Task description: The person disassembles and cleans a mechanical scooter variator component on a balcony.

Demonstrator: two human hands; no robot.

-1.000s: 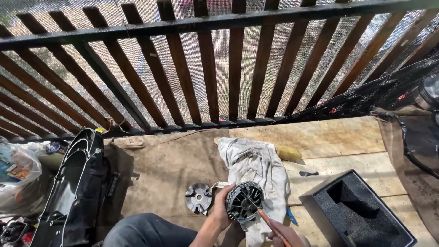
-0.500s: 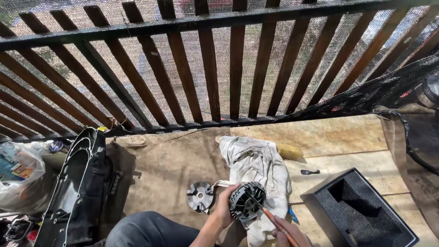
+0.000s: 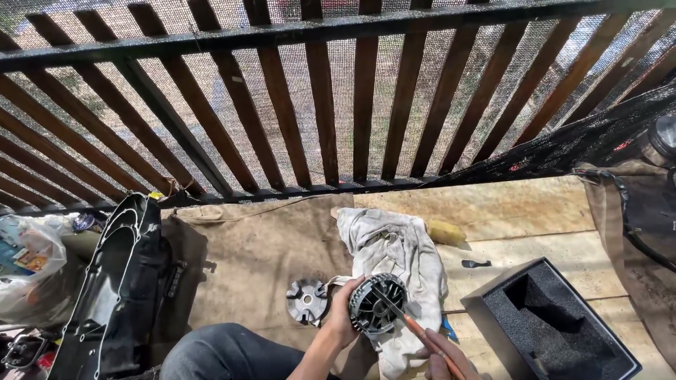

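Left hand (image 3: 343,318) grips the left edge of a round, finned metal disc (image 3: 377,304), holding it tilted on edge over a crumpled white rag (image 3: 394,257) at near centre of the wooden floor (image 3: 507,211). Right hand (image 3: 442,357), partly cut off by the near frame edge, is closed around a thin orange-handled tool (image 3: 422,331); the tool's dark tip lies against the face of the disc. Just left of the disc a smaller grey star-shaped part (image 3: 307,300) lies flat on a brown cloth (image 3: 253,246). Near right: an open black box with a foam insert (image 3: 556,327). Left: a long black plastic cover (image 3: 116,281), and beyond it a clear plastic bag (image 3: 28,267). A yellow sponge-like block (image 3: 446,232) sits right of the rag. Far side: a slatted wooden railing (image 3: 317,105) backed with mesh.
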